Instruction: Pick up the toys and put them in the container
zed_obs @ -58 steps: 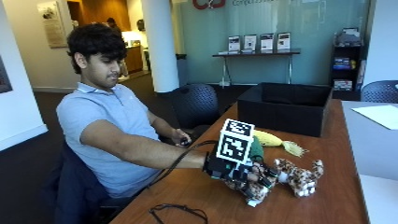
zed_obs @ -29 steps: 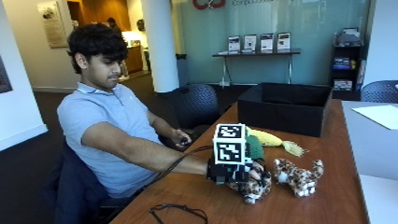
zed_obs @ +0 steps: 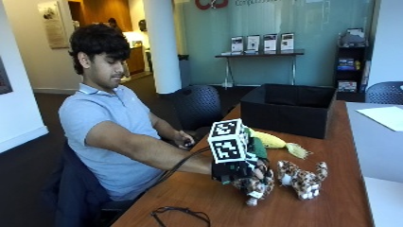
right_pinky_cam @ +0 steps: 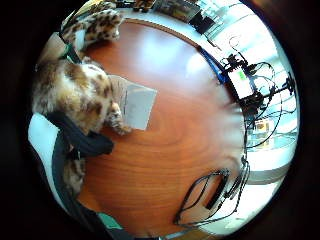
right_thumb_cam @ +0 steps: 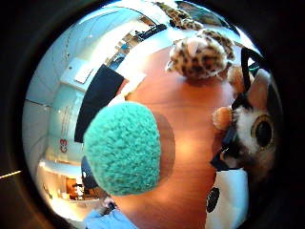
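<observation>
A black fabric container (zed_obs: 286,109) is standing open at the far end of the wooden counter (zed_obs: 353,198), and from the outside view nothing is showing above its rim; its inside is hidden. Nearer the person, the gloved right hand (zed_obs: 242,172) is resting on a spotted leopard toy (zed_obs: 255,182), its fingers curling round the plush body. A second leopard toy (zed_obs: 302,177) is lying just beside it on the counter, apart from the hand, and a yellow plush toy (zed_obs: 277,141) is lying between the hand and the container. The bare left hand (zed_obs: 184,138) is sitting near the counter's edge, well apart from the toys. The thumb side palm view is showing what the outside view is hiding: a fuzzy green plush (right_thumb_cam: 123,148) close to the palm, the gripped toy's face with one large eye (right_thumb_cam: 262,131), and the other leopard beyond. The little finger side palm view is showing the gripped toy's spotted body against the glove strap, a white paper tag (right_pinky_cam: 137,106) beside its paw, and a black cable (right_pinky_cam: 212,192) looping on the wood.
</observation>
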The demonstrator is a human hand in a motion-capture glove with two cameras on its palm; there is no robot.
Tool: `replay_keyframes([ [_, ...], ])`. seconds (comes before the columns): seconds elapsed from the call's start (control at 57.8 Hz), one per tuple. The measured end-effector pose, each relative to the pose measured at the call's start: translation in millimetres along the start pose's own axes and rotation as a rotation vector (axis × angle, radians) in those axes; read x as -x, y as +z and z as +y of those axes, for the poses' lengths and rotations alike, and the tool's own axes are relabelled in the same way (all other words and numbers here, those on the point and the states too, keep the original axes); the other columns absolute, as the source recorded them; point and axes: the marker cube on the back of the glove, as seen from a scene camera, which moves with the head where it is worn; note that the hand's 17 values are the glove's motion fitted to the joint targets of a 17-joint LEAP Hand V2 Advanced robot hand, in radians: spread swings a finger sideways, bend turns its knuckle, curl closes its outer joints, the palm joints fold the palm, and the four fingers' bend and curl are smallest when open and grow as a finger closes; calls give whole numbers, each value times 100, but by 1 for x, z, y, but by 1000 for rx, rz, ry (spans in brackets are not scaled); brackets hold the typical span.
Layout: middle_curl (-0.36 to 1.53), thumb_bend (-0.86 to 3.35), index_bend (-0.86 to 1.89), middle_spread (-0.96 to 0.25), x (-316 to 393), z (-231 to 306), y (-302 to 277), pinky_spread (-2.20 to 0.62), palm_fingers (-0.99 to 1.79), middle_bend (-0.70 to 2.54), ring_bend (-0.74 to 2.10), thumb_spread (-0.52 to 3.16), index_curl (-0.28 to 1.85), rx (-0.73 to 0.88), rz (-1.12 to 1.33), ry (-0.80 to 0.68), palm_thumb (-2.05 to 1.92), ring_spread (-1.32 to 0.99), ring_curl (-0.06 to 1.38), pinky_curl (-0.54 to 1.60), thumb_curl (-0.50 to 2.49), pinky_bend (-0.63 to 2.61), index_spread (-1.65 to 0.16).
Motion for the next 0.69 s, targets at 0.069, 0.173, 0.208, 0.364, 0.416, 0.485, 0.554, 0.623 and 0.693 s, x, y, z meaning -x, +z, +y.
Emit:
replay_keyframes([
  [0.069, 19, 29, 49, -13, 3, -6, -18, -39, 77, 18, 68, 126, 56, -12, -38, 18, 74, -21, 36, 41, 62, 121, -20],
  [0.173, 20, 27, 48, -14, 25, -18, -57, -39, 78, 18, 67, 119, 59, -51, -61, 17, 75, -22, 37, 41, 66, 120, -19],
  [0.208, 20, 26, 48, -14, 40, -23, -73, -39, 78, 17, 67, 118, 59, -68, -71, -2, 75, -23, 38, 41, 67, 120, -19],
  [0.364, 22, 23, 46, -15, 112, -49, -150, -40, 77, 17, 65, 113, 62, -137, -63, -97, 76, -24, 39, 42, 71, 121, -18],
  [0.416, 22, 23, 46, -15, 140, -58, -173, -40, 77, 17, 65, 112, 63, -157, -77, -125, 76, -24, 40, 42, 72, 121, -18],
  [0.485, 23, 22, 44, -15, 183, -67, -198, -40, 77, 17, 64, 111, 64, -175, -88, -180, 77, -24, 40, 42, 73, 121, -18],
  [0.554, 24, 21, 43, -15, 227, -77, -215, -40, 76, 17, 64, 110, 66, -191, -108, -233, 77, -25, 41, 42, 75, 121, -18],
  [0.623, 24, 20, 42, -15, 274, -86, -227, -40, 76, 17, 63, 109, 67, -195, -128, -298, 77, -25, 42, 43, 76, 121, -18],
  [0.693, 25, 20, 41, -15, 328, -95, -230, -40, 76, 17, 63, 109, 68, -194, -140, -358, 77, -25, 43, 43, 77, 121, -18],
])
